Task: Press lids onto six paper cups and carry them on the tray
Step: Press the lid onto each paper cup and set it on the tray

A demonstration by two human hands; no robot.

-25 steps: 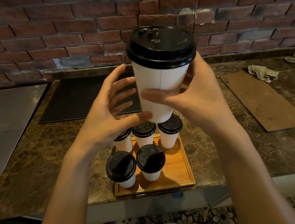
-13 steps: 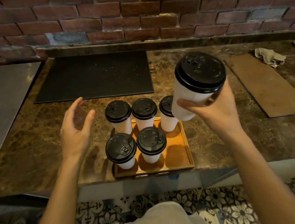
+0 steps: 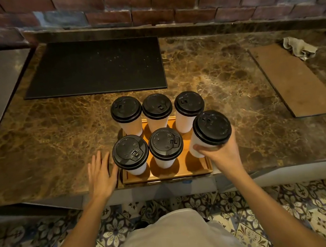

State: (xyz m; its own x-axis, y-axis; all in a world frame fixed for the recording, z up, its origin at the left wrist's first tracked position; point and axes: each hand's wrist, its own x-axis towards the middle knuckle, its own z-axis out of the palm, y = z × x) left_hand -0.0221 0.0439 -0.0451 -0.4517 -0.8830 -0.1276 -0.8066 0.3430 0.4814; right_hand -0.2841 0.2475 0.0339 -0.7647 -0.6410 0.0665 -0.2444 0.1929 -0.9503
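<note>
A wooden tray (image 3: 184, 172) sits at the counter's front edge. Several white paper cups with black lids stand on it: three in the back row (image 3: 157, 106) and two in the front row (image 3: 165, 143). My right hand (image 3: 221, 155) grips a sixth lidded cup (image 3: 211, 128), tilted slightly, over the tray's front right corner. Whether its base touches the tray is hidden. My left hand (image 3: 100, 173) lies open and flat on the counter, just left of the tray, beside the front left cup (image 3: 130, 152).
A black mat (image 3: 93, 68) lies on the brown marble counter (image 3: 36, 138) behind the tray. A brown board (image 3: 294, 78) and a crumpled cloth (image 3: 298, 47) are at the right. A brick wall backs the counter. Patterned floor tiles are below.
The right hand has lowered the lidded cup from up near the camera to the tray's front right corner. The left hand let go of it and dropped to the counter by the tray.
</note>
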